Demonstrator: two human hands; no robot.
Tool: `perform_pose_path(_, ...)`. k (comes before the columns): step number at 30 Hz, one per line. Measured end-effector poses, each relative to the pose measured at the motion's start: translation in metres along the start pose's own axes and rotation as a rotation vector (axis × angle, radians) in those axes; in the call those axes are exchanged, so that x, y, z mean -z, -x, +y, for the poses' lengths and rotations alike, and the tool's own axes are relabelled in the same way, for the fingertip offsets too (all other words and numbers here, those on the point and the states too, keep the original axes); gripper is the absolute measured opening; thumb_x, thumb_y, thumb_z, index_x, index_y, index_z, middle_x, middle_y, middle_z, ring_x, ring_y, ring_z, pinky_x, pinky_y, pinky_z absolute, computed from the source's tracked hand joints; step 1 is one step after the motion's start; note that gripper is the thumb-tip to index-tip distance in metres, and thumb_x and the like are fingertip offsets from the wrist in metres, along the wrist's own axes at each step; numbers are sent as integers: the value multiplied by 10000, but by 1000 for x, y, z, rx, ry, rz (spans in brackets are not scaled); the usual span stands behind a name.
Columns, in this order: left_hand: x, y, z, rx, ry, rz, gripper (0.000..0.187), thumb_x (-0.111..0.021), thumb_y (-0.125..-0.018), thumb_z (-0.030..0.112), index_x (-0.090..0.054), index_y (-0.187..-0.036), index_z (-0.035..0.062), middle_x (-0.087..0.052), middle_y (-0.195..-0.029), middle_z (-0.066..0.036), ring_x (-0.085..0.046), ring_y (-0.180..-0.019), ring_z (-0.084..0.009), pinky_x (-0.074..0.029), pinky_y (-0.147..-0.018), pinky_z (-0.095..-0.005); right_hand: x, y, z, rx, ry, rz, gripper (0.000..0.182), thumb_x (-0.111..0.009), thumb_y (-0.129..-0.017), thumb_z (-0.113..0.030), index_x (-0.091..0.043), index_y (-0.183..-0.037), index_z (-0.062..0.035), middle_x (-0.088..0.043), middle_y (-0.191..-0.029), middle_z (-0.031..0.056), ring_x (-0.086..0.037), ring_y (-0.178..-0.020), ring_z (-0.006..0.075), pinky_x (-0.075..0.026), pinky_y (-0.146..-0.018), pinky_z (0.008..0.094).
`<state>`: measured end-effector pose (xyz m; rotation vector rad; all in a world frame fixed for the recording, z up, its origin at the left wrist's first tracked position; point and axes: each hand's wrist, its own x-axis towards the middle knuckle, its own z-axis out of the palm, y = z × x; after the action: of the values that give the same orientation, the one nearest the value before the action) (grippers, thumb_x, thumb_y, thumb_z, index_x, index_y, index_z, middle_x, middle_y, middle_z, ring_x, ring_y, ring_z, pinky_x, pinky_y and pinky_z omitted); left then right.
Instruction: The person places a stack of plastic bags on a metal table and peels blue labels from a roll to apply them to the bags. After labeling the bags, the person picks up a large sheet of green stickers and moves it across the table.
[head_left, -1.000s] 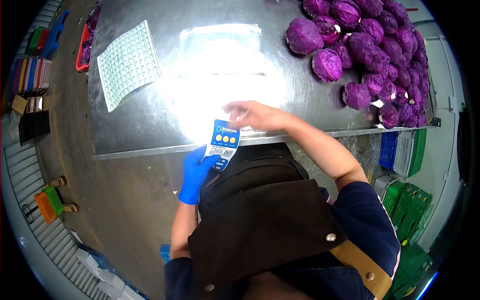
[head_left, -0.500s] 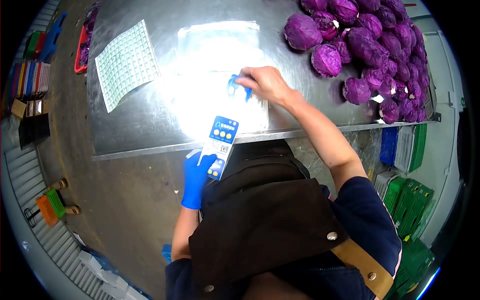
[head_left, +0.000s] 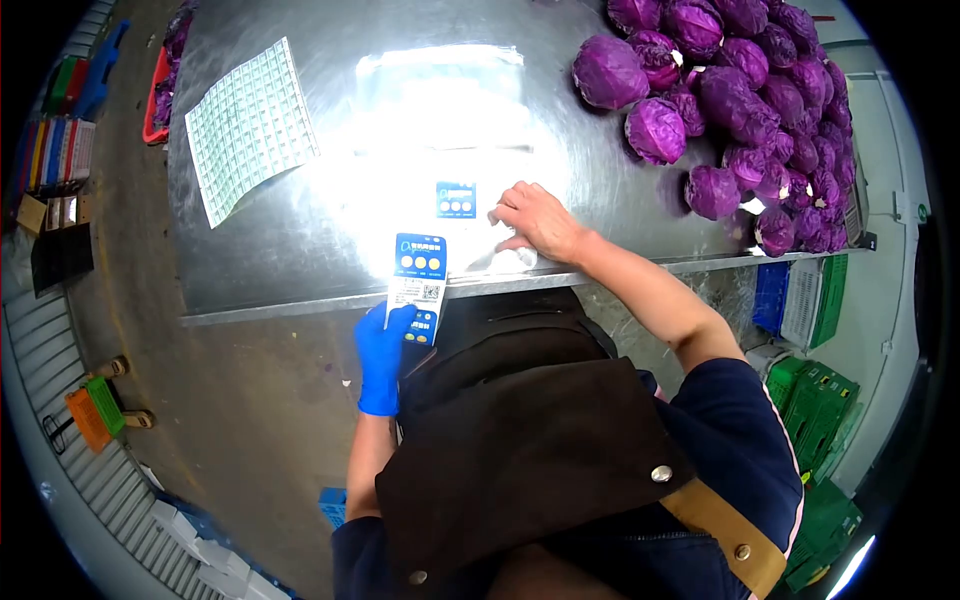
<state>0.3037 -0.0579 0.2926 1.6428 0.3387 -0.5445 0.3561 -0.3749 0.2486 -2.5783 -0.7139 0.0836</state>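
Observation:
My left hand (head_left: pixel 382 352), in a blue glove, grips a strip of blue and white labels (head_left: pixel 417 285) at the front edge of the steel table (head_left: pixel 300 240). One blue label (head_left: pixel 456 199) lies stuck on a clear plastic bag (head_left: pixel 440 110) in the bright glare on the table. My bare right hand (head_left: pixel 535 218) rests flat on the bag's near end, just right of that label, with nothing in it. A pile of purple cabbages (head_left: pixel 735 100) fills the table's right side.
A sheet of small green and white stickers (head_left: pixel 250 125) lies on the table's left part. Green and blue crates (head_left: pixel 815 350) stand on the floor at right. Coloured crates and a roller conveyor (head_left: pixel 70 330) run along the left.
My right hand carried a blue label up onto the bag, left it stuck there, and came back toward the table's front edge. The left hand shifted the label strip slightly left.

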Motion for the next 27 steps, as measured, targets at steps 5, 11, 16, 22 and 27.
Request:
perform_pose_path(5,-6,-3,13,-1,-10,-32,252,-664,-824,100,-677,-1037,-35,-695,-887,-85,-641,-764,-120,-511,-682,-251,-3,-15,17,-76,-216,-12,202,-681,-788,-293,-644,-840,-101,-525,-752,22,-514,-794,208,-435,-735,335)
perform_pose_path(11,-5,1,13,-24,22,-103,245,-665,-819,75,-677,-1038,-34,-696,-897,-87,-648,-768,-129,-516,-688,-254,20,-45,85,-929,-997,395,273,-533,-905,-266,-641,-854,-21,-588,-710,24,-526,-622,114,-442,-584,276)
perform_pose_path(16,-6,1,18,-105,-20,-172,253,-663,-817,72,-675,-1052,-24,-695,-907,-83,-648,-793,-144,-516,-721,-269,36,-41,-2,-633,-1062,400,353,-532,-936,-323,-624,-938,18,-630,-763,52,-597,-734,137,-478,-675,273)
perform_pose_path(22,-18,-7,28,-205,27,-190,320,-633,-865,119,-615,-1152,-20,-662,-1047,-106,-616,-947,-168,-491,-823,-293,62,-43,-99,-347,-978,-177,253,-659,-858,-116,-643,-1093,-23,-670,-813,76,-622,-692,140,-513,-692,294)
perform_pose_path(27,-24,-18,20,-184,-123,46,172,-622,-890,136,-654,-999,7,-648,-907,-47,-579,-821,-104,-460,-705,-252,49,-40,-115,-196,-534,-17,187,-659,-854,-172,-658,-978,-32,-664,-822,157,-625,-600,251,-500,-588,330)
